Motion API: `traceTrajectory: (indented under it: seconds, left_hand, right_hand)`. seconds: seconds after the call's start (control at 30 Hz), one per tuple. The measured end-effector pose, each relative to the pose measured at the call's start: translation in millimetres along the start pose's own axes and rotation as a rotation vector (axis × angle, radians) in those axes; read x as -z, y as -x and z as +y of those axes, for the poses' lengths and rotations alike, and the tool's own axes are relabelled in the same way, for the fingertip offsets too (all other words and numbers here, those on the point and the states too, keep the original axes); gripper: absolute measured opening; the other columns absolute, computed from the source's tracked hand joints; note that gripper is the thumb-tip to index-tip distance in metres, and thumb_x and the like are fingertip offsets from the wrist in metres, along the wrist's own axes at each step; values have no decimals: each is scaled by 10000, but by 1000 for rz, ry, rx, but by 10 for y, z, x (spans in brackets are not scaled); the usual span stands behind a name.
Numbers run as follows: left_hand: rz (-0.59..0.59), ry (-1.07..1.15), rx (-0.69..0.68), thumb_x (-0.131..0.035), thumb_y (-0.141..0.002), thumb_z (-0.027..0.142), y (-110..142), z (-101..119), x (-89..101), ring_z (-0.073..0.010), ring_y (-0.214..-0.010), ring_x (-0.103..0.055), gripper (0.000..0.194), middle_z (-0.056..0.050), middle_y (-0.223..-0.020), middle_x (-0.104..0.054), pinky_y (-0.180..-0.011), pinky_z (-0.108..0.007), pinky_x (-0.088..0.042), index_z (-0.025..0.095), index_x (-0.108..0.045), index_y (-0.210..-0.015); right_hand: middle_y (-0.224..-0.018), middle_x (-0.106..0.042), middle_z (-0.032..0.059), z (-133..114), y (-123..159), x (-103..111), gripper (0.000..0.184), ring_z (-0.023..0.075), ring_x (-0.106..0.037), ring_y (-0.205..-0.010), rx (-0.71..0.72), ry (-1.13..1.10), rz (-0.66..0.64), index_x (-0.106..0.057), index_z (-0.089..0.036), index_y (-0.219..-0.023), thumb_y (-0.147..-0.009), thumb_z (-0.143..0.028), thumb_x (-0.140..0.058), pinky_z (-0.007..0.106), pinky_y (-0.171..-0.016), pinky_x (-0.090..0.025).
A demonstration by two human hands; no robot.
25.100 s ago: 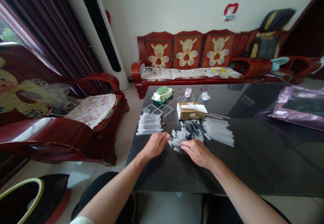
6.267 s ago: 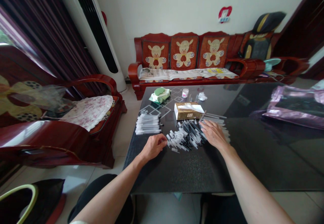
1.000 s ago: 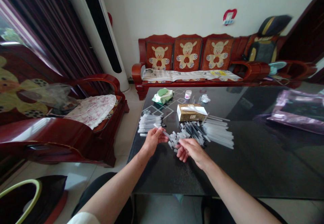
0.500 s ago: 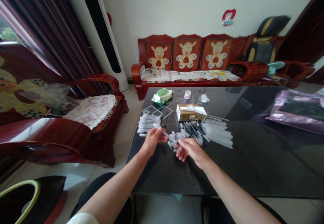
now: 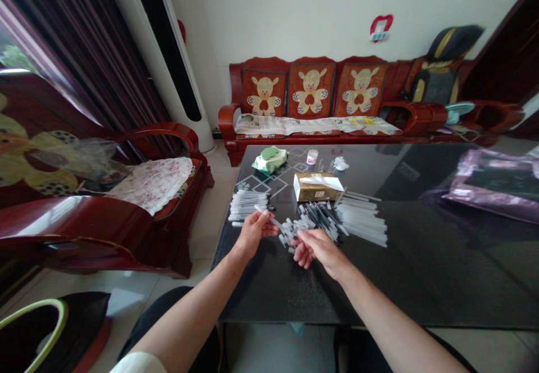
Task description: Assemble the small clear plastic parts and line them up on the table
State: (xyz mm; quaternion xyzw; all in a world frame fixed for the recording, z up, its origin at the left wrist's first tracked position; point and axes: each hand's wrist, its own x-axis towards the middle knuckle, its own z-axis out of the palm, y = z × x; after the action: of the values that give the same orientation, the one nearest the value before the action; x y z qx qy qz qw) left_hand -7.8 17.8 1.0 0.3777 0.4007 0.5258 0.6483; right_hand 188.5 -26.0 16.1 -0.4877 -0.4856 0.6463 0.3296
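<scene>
My left hand (image 5: 254, 231) is closed round a thin clear pen tube (image 5: 269, 219) that sticks out to the right over the table. My right hand (image 5: 316, 248) hovers just right of it, fingers pinched on something I cannot make out, beside a heap of small white pen caps (image 5: 295, 230). Behind the caps lie black pen refills (image 5: 318, 214) and a spread of clear tubes (image 5: 362, 222). A neat stack of assembled pens (image 5: 247, 204) sits at the table's left edge.
On the dark glass table (image 5: 421, 260) stand a brown tissue box (image 5: 316, 186), a green wipes pack (image 5: 270, 158), a small pot (image 5: 312, 155) and a purple bag (image 5: 497, 185). Red wooden sofas (image 5: 311, 103) stand behind and to the left.
Over the last second both hands have stayed nearly still, the left holding the tube, the right close beside it. Earlier the right hand lay on the clear tubes.
</scene>
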Motion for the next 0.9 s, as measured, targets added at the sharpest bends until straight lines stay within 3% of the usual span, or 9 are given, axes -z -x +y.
traceTrajectory:
  seconds: [0.23, 0.43, 0.73, 0.9]
  left_hand:
    - [-10, -14, -2, -703, -739, 487, 8, 7, -11, -153, -568, -670, 403, -63, -647, -674, -556, -240, -553, 112, -598, -844]
    - [0, -9, 2, -707, -734, 481, 13, 19, -22, -156, -561, -669, 399, -61, -637, -673, -551, -242, -553, 113, -596, -841]
    - [-5, -13, -3, -699, -748, 469, 4, 4, 0, -154, -565, -669, 390, -70, -644, -678, -564, -245, -556, 105, -600, -850]
    - [37, 15, -23, -700, -758, 435, -31, 38, 52, -147, -564, -667, 362, -69, -654, -679, -556, -230, -550, 102, -599, -859]
  right_hand:
    - [-583, -677, 30, 8, 1, 25, 285, 116, -592, -459, 54, 13, 44, -592, -141, -754, -716, -403, -698, 203, -419, -446]
    - [-591, -683, 63, 9, -5, 6, 419, 115, -584, -430, -6, 3, -20, -615, -122, -814, -822, -535, -546, 203, -391, -430]
    - [-564, -671, 24, 5, 0, 20, 256, 112, -582, -439, 42, 19, 54, -573, -143, -737, -681, -349, -713, 208, -415, -447]
    - [-568, -675, 26, 1, -7, 97, 255, 114, -584, -447, 44, 37, 53, -573, -142, -749, -679, -346, -710, 206, -410, -440]
